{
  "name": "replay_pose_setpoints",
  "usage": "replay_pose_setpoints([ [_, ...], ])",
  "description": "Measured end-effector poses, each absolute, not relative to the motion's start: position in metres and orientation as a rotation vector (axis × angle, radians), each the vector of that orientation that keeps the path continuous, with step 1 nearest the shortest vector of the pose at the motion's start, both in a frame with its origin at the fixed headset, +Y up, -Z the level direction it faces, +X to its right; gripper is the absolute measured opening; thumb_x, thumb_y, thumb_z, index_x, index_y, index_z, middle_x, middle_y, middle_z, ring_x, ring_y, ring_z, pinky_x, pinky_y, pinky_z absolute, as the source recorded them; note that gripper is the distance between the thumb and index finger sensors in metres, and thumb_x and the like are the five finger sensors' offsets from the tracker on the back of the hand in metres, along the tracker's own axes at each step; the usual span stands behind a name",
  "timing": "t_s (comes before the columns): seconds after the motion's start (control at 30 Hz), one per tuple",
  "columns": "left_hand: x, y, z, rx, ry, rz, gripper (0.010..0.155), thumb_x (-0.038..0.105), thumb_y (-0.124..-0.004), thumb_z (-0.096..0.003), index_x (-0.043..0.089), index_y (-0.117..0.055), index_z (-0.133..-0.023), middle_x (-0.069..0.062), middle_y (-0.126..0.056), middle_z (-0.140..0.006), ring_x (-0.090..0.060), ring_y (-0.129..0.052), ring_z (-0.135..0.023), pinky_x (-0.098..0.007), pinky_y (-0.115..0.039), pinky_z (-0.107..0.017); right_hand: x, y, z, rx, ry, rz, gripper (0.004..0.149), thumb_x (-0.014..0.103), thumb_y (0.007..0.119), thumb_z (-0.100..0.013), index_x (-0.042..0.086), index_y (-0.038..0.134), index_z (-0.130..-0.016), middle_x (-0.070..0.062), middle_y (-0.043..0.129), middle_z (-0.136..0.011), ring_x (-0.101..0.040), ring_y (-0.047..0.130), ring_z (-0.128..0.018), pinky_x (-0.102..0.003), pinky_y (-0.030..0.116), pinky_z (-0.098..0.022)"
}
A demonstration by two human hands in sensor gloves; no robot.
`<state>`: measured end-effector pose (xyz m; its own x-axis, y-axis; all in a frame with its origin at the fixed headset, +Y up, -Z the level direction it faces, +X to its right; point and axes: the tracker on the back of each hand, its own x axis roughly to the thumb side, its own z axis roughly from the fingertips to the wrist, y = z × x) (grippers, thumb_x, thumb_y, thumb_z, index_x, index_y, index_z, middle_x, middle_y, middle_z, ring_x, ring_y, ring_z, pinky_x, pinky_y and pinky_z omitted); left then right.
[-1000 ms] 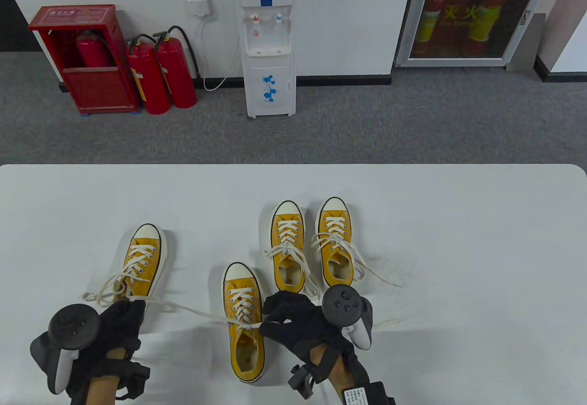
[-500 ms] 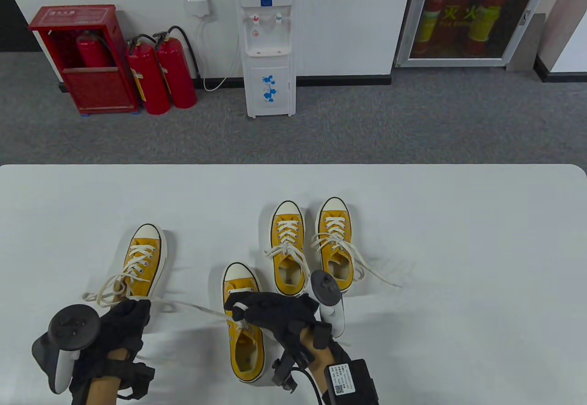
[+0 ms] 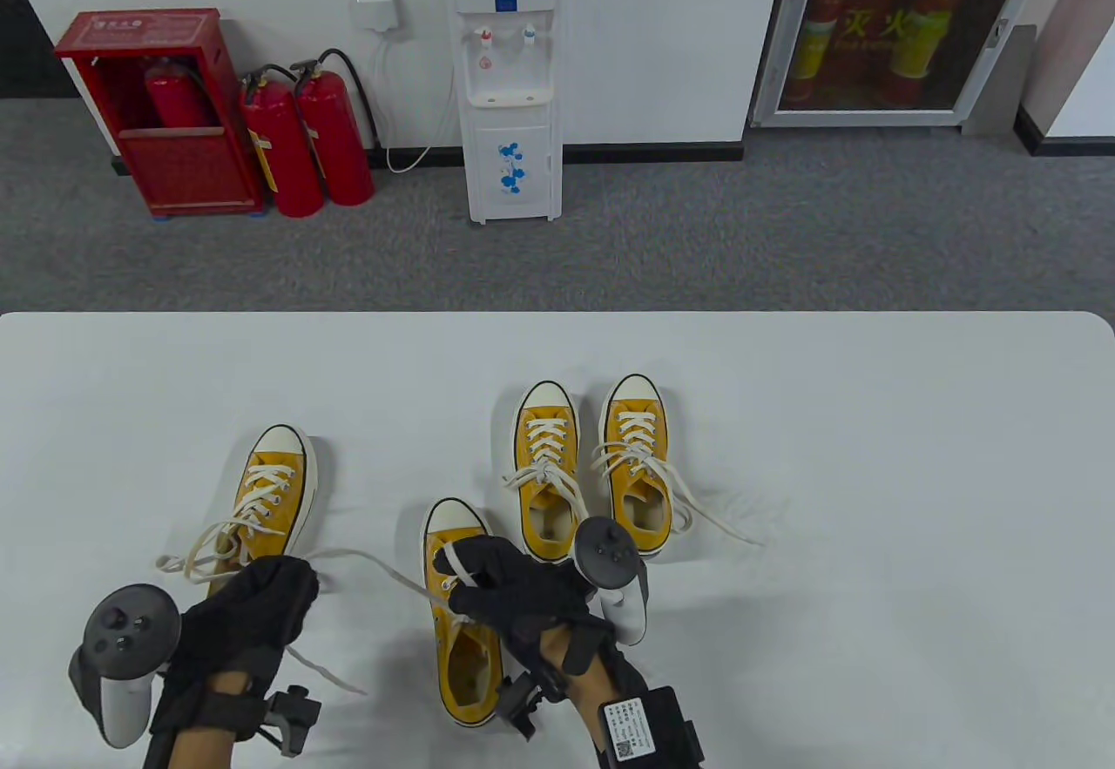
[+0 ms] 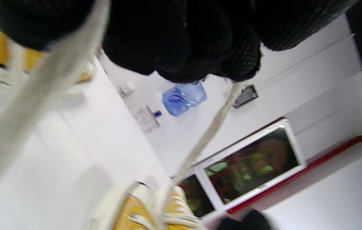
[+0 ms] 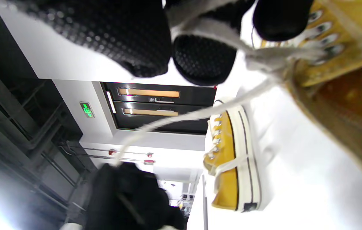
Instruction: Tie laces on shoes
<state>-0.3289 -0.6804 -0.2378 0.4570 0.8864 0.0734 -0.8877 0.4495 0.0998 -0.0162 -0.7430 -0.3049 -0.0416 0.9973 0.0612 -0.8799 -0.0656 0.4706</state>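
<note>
Shoes, four yellow ones with white toe caps, sit on the white counter [image 3: 871,421] in the lower half of the table view. The one you are working on [image 3: 466,630] lies at lower centre, toe pointing up the frame. Your right hand [image 3: 514,595] rests over its lacing, fingers [image 5: 203,57] curled and pinching one white lace [image 3: 457,564] just above the eyelets; the right wrist view shows that lace running between your fingertips.

Your left hand [image 3: 244,630] sits at the lower left of the frame, fingers closed round the other lace end [image 3: 375,564], which stretches in a shallow curve across the counter from your fist to the shoe. A loose tail [image 3: 322,673] of it trails out below your hand toward the bottom of the frame.

Just above your left hand lies a second shoe [image 3: 270,499], its laces spilling out to the left. A neat pair [image 3: 592,468] stands side by side above your right hand, near the middle of the frame, laces loose and one strand reaching off to the right.

Behind the counter, at the top of the frame, you have a water dispenser [image 3: 510,81] and red fire extinguishers [image 3: 305,142] against the wall.
</note>
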Motion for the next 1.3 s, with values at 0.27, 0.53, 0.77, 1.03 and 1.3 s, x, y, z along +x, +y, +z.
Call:
replay_pose_setpoints([
  [0.27, -0.281, -0.635, -0.231, 0.198, -0.2, 1.07, 0.038, 0.051, -0.076, -0.0522, 0.032, -0.088, -0.083, -0.003, -0.097, -0.079, -0.019, -0.098, -0.033, -0.044, -0.089, -0.034, -0.02, -0.739, -0.302, 0.397, 0.285, 1.69, 0.055, 0.019, 0.084, -0.043, 0.013, 0.072, -0.096, -0.009, 0.055, -0.102, -0.019, 0.088, -0.058, -0.057, 0.063, -0.062],
  [0.53, -0.248, -0.613, -0.239, 0.192, -0.323, 1.076, 0.038, 0.052, -0.078, -0.0514, 0.034, -0.09, -0.083, -0.004, -0.098, -0.078, -0.021, -0.098, -0.035, -0.046, -0.088, -0.036, -0.025, -0.73, -0.295, 0.509, 0.231, 1.837, 0.051, 0.017, 0.083, -0.042, 0.016, 0.079, -0.092, -0.009, 0.054, -0.103, -0.019, 0.084, -0.056, -0.059, 0.058, -0.063],
  [0.77, -0.252, -0.608, -0.27, 0.135, -0.161, 0.918, 0.037, 0.053, -0.081, -0.0499, 0.033, -0.092, -0.079, -0.002, -0.1, -0.071, -0.022, -0.097, -0.034, -0.047, -0.087, -0.037, -0.034, -0.722, -0.287, 0.649, 0.178, 1.971, 0.046, 0.014, 0.081, -0.041, 0.019, 0.088, -0.085, -0.006, 0.059, -0.101, -0.021, 0.082, -0.057, -0.062, 0.051, -0.064],
  [1.03, -0.258, -0.645, -0.307, 0.02, 0.04, 0.689, 0.036, 0.055, -0.081, -0.0487, 0.032, -0.095, -0.073, -0.002, -0.102, -0.064, -0.021, -0.097, -0.029, -0.047, -0.088, -0.033, -0.033, -0.726, -0.288, 0.658, 0.229, 1.91, 0.044, 0.009, 0.079, -0.039, 0.026, 0.099, -0.074, -0.001, 0.068, -0.098, -0.023, 0.081, -0.063, -0.066, 0.04, -0.066],
  [1.3, -0.261, -0.704, -0.313, -0.115, 0.093, 0.577, 0.037, 0.056, -0.081, -0.0483, 0.032, -0.096, -0.072, -0.001, -0.103, -0.063, -0.021, -0.098, -0.028, -0.046, -0.088, -0.032, -0.028, -0.73, -0.29, 0.616, 0.262, 1.781, 0.042, 0.011, 0.08, -0.04, 0.028, 0.099, -0.074, -0.003, 0.06, -0.103, -0.022, 0.082, -0.064, -0.067, 0.04, -0.066],
])
